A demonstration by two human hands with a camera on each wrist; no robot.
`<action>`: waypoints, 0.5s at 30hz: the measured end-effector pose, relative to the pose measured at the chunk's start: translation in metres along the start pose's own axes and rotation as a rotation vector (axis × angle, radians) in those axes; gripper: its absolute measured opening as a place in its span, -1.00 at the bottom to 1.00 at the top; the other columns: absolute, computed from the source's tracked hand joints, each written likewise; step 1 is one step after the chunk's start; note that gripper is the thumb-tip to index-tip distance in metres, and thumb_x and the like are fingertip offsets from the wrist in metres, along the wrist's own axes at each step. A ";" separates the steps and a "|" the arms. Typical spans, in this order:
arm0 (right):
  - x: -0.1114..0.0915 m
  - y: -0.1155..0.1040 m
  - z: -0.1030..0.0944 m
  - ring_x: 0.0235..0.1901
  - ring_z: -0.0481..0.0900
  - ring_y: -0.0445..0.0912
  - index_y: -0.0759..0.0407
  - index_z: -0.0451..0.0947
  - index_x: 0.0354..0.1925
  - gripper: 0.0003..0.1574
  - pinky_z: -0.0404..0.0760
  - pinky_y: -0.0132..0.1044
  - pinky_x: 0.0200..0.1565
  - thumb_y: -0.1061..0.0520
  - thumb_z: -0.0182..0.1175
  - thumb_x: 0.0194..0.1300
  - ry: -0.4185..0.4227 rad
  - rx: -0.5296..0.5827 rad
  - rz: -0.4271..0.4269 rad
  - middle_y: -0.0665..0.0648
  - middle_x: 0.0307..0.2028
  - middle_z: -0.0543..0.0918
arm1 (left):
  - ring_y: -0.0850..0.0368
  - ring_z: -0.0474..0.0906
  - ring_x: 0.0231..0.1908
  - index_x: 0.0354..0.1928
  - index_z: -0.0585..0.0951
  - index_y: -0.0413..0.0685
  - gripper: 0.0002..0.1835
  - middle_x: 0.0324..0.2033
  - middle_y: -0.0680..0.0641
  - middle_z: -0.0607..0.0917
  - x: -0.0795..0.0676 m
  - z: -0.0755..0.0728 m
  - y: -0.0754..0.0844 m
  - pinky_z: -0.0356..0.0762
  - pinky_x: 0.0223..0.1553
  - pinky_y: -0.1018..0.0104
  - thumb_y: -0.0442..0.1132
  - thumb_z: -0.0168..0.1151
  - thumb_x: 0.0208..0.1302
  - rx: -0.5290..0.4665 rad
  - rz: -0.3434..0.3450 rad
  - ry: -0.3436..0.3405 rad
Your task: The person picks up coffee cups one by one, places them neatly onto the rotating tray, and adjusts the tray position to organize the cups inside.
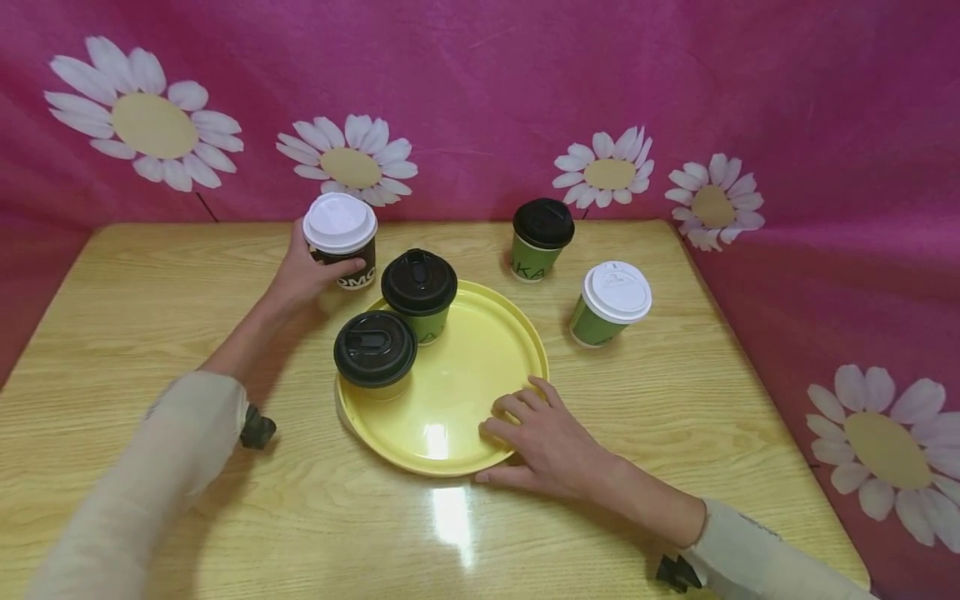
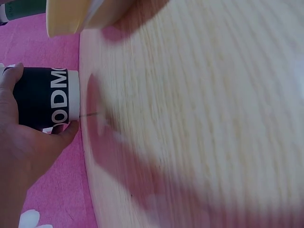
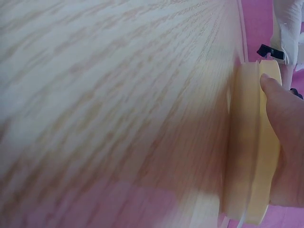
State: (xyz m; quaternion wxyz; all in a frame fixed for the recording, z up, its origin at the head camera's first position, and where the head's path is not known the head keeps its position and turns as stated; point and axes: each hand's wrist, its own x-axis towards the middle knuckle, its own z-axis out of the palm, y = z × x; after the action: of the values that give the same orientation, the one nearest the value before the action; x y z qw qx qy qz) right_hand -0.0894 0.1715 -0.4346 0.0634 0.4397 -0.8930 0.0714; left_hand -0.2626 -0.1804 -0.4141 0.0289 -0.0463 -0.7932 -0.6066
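Observation:
My left hand grips a black paper coffee cup with a white lid and white lettering, just behind the tray's left side. In the left wrist view, thumb and fingers wrap the cup; whether its base touches the table is unclear. A round yellow tray lies mid-table, held at its front right rim by my right hand, fingers over the edge and thumb outside. On the tray's left part stand two black-lidded cups, a green cup and a nearer cup whose body is mostly hidden.
Right of the tray are a green cup with a black lid, farther back, and a green cup with a white lid. A pink cloth with daisies hangs behind the wooden table and along its right side.

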 end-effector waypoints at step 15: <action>0.000 0.000 0.001 -0.10 0.38 -0.02 -0.11 0.48 -0.16 -0.35 0.00 0.14 0.21 -0.53 -0.01 0.05 -0.001 0.002 -0.002 -0.01 -0.16 0.45 | -0.07 0.13 0.20 0.34 -0.09 -0.14 0.00 0.24 -0.23 0.17 -0.035 -0.008 0.026 0.06 0.24 -0.01 -0.33 0.38 -0.02 -0.022 -0.009 -0.067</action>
State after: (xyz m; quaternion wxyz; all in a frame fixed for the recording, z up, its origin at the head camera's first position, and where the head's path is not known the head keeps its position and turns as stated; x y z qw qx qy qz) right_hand -0.0894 0.1718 -0.4352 0.0627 0.4405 -0.8926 0.0723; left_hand -0.2253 -0.1830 -0.3905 -0.0008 -0.0631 -0.7873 -0.6133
